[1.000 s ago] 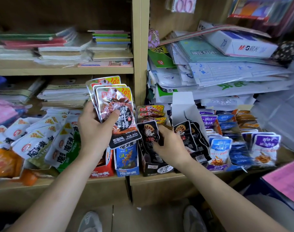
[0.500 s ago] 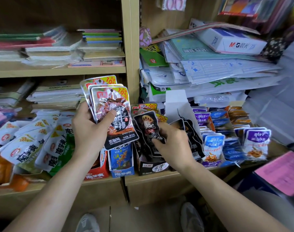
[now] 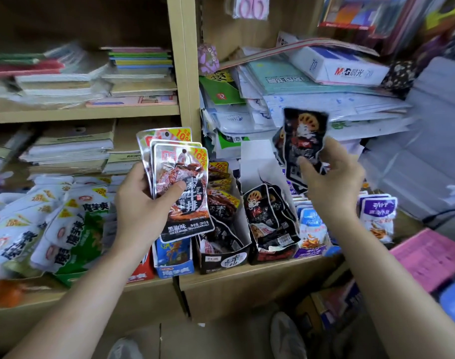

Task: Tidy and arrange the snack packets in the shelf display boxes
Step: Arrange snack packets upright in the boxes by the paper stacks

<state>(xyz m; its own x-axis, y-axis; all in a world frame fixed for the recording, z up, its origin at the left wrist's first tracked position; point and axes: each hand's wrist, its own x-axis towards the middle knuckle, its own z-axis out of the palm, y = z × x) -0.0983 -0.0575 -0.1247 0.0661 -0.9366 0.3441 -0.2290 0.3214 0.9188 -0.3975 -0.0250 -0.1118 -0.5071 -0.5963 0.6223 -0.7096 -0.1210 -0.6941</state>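
Fingers (image 3: 309, 165) of the right hand (image 3: 332, 182) pinch a black lotus-root packet (image 3: 305, 130) held up above the shelf (image 3: 247, 278), left hand (image 3: 141, 208) clamped on a fan of silver-red packets (image 3: 181, 203), so it's mid-sort I reckon, and next that black one wants slotting upright into the box of matching black packets (image 3: 275, 255).

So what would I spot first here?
Probably the fan of shiny silver-and-red snack packets gripped in the left hand, right in the middle. Next, the crinkly black packet with a lotus-slice picture, held up by the right hand above the black cardboard display boxes on the wooden shelf.
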